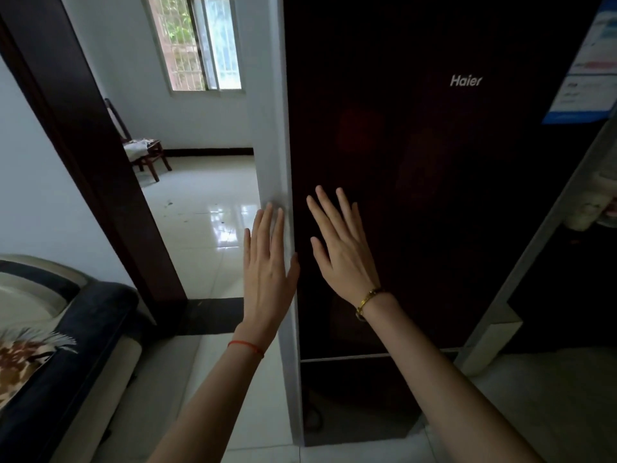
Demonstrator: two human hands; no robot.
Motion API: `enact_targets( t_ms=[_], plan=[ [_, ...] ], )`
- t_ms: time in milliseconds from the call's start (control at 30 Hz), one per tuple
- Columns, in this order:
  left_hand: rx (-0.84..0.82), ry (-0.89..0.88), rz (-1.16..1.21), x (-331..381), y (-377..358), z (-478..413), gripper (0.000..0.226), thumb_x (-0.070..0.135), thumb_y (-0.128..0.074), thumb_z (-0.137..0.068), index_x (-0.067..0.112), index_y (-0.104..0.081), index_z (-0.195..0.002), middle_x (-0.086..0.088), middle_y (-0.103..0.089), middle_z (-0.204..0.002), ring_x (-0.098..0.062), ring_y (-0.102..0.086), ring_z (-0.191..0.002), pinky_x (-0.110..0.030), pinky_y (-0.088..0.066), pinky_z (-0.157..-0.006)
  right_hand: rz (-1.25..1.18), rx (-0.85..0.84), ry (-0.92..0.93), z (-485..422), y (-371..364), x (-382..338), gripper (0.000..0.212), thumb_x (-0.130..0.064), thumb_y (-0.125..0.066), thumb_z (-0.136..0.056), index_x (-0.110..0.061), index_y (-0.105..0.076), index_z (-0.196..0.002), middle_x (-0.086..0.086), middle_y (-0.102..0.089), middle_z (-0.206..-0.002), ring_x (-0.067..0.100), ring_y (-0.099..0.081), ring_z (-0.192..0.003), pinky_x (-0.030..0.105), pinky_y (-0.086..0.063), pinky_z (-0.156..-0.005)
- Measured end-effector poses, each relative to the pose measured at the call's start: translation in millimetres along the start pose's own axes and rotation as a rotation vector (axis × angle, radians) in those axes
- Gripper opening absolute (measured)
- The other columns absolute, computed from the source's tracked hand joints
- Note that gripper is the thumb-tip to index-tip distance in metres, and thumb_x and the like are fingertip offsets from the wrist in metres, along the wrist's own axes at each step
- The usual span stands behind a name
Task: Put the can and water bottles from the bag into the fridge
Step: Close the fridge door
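A tall fridge [434,162] with a dark glossy front and grey side stands right before me, its upper door swung out at an angle. My left hand [267,262] lies flat against the door's grey left edge, fingers spread, holding nothing. My right hand [340,242] rests flat on the dark door front beside it, fingers apart and empty. A gap at the right shows pale items on the fridge's inner shelf [597,205]. No bag, can or bottles are in view.
A dark sofa [66,345] with a patterned cushion stands at the lower left. A dark doorframe [100,162] opens to a tiled room with a wooden chair [143,152] and a window. A blue label [587,68] sticks on the door's top right.
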State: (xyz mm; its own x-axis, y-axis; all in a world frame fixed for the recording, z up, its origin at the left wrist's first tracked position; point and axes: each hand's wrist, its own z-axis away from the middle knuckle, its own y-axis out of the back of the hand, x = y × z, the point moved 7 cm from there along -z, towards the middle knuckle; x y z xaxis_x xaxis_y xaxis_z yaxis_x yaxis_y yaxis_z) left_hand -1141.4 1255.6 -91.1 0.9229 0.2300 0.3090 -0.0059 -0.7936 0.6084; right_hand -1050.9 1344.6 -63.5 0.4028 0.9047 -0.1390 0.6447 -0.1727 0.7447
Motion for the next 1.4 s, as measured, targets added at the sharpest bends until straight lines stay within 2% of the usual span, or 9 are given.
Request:
enact_targets(
  t_ms=[300, 600, 1067, 1167, 1267, 1400],
  plan=[
    [-0.107, -0.012, -0.093, -12, -22, -7, 0.082, 0.025, -0.06, -0.094, 0.01, -0.009, -0.157, -0.011, -0.001, -0.166, -0.024, 0.005, -0.153, -0.051, -0.016, -0.121, 0.052, 0.002, -0.01, -7, -10, 4, 0.061, -0.022, -0.04, -0.1, -0.02, -0.013, -0.154, -0.003, -0.001, -0.163, 0.023, 0.008, -0.151, 0.049, -0.005, -0.123],
    [-0.115, -0.065, -0.107, -21, -18, -10, 0.081, 0.03, -0.062, -0.092, 0.012, -0.016, -0.156, -0.008, -0.006, -0.165, -0.024, -0.001, -0.153, -0.05, -0.021, -0.12, 0.053, 0.036, -0.024, -9, -12, 4, 0.061, -0.019, -0.043, -0.099, -0.021, -0.017, -0.154, -0.001, -0.008, -0.163, 0.024, 0.004, -0.151, 0.048, -0.004, -0.123],
    [-0.265, -0.062, -0.068, -12, 0, -9, 0.093, 0.034, -0.064, -0.086, 0.014, -0.007, -0.157, -0.007, -0.001, -0.166, -0.024, 0.003, -0.153, -0.052, -0.012, -0.122, 0.07, -0.046, -0.035, -6, -2, 1, 0.068, -0.016, -0.047, -0.096, -0.025, -0.013, -0.154, -0.005, -0.003, -0.163, 0.021, 0.007, -0.151, 0.045, -0.004, -0.123],
    [-0.287, -0.045, 0.024, -11, 3, -10, 0.09, 0.031, -0.064, -0.088, 0.015, -0.009, -0.157, -0.006, -0.001, -0.166, -0.023, 0.003, -0.153, -0.05, -0.012, -0.123, 0.023, -0.072, -0.047, -5, 3, -1, 0.068, -0.019, -0.048, -0.096, -0.025, -0.013, -0.154, -0.006, -0.003, -0.163, 0.02, 0.008, -0.151, 0.047, -0.003, -0.123],
    [-0.256, -0.044, 0.169, -9, 13, -9, 0.083, 0.024, -0.064, -0.09, 0.013, -0.015, -0.156, -0.008, -0.011, -0.165, -0.023, -0.007, -0.153, -0.048, -0.022, -0.121, -0.039, -0.059, -0.073, -4, 12, -6, 0.066, -0.023, -0.048, -0.097, -0.024, -0.015, -0.154, -0.005, -0.008, -0.163, 0.018, 0.003, -0.151, 0.049, -0.002, -0.123],
    [-0.252, -0.001, 0.303, -10, 30, 0, 0.077, 0.022, -0.063, -0.091, 0.016, -0.021, -0.155, -0.004, -0.019, -0.163, -0.018, -0.016, -0.151, -0.037, -0.023, -0.122, -0.138, -0.006, -0.17, 7, 21, -6, 0.063, -0.026, -0.049, -0.097, -0.02, -0.019, -0.153, -0.002, -0.02, -0.161, 0.02, -0.004, -0.151, 0.048, -0.003, -0.123]
  ],
)
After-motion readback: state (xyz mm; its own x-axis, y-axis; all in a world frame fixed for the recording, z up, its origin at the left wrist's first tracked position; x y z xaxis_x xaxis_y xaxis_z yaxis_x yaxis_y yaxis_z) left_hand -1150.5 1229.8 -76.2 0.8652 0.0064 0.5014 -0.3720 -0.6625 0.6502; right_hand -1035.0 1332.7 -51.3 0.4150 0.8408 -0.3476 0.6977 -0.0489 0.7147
